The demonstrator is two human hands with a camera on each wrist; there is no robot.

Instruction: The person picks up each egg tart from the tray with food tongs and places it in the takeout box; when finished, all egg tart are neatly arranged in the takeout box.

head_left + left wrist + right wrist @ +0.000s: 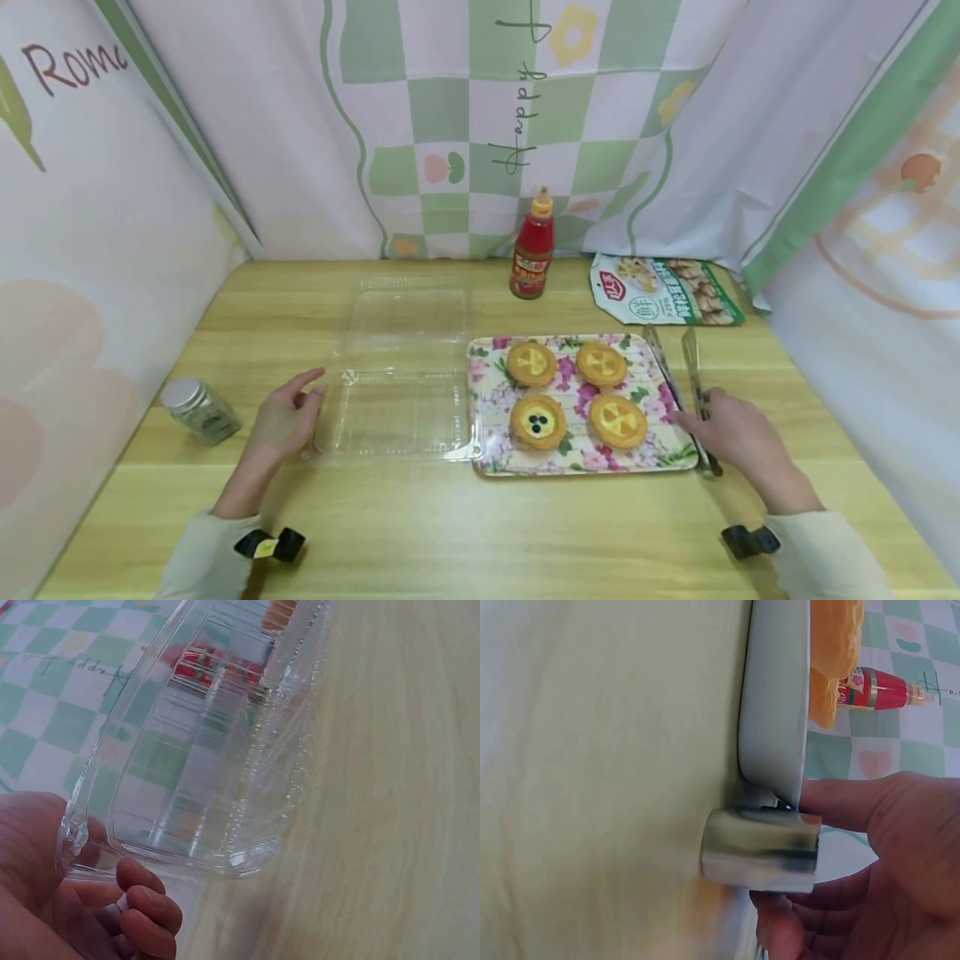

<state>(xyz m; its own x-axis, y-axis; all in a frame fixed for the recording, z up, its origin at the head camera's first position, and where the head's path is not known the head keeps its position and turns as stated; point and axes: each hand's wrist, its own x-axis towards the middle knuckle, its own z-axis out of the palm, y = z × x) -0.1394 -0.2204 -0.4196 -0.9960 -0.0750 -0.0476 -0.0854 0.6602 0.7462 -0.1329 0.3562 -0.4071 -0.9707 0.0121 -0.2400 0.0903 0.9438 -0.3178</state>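
Observation:
The right hand [738,429] grips metal tongs [694,367] lying along the tray's right edge. In the right wrist view, its thumb is on one side of the shiny tong bend [761,851], with curled fingers on the other. A flowered tray [491,462] bears several egg tarts; one tart [537,422] has dark berries on top. Left of the tray stands a clear plastic box [397,417], its lid [408,312] folded back. The left hand [285,421] is at the box's left edge, fingers loosely bent; the left wrist view shows the box's corner [75,832] against it.
A red sauce bottle [531,250] stands behind the tray. At the back right lies a green and white food pouch [667,290]. A small glass jar with a pale lid [201,410] lies tilted at the far left. Printed curtains [442,108] border the wooden table [465,533].

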